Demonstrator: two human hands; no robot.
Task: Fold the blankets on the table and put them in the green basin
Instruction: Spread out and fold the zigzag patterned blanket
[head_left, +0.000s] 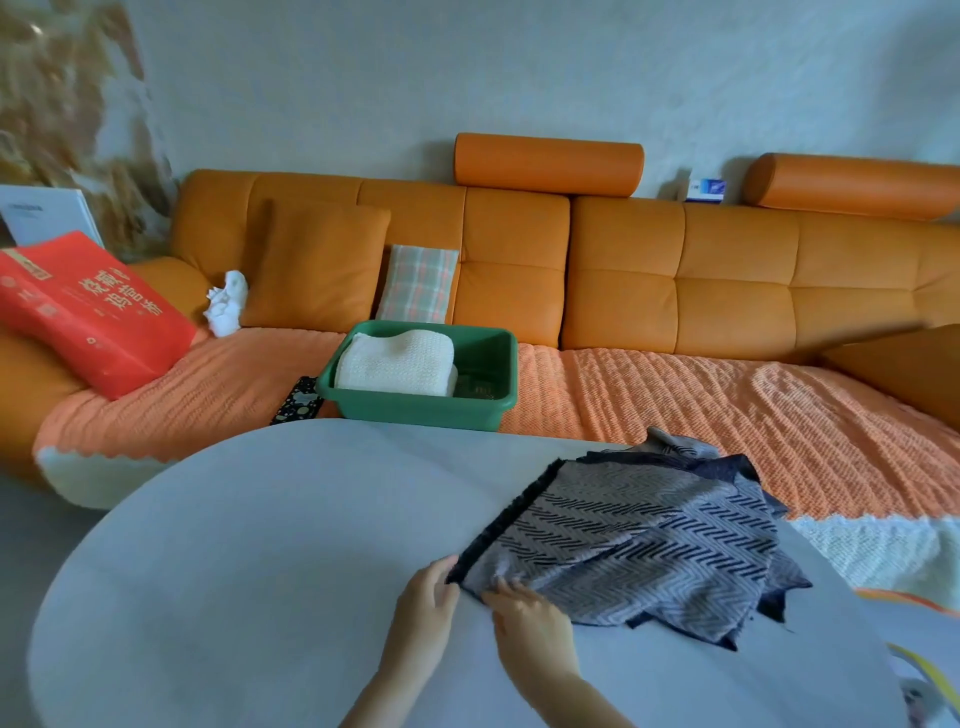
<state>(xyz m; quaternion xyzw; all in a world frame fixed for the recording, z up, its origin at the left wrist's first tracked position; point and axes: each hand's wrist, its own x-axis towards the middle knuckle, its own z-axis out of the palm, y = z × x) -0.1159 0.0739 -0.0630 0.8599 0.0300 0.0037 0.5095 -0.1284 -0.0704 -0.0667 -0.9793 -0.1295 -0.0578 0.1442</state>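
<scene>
Orange sofa runs along the back wall, with a ribbed throw over its seat. Round grey table in front. Grey blanket lies rumpled on the table's right side. Green basin on the sofa seat, white blanket folded inside. Red bag far left. Left hand and right hand pinch the grey blanket's near corner.
</scene>
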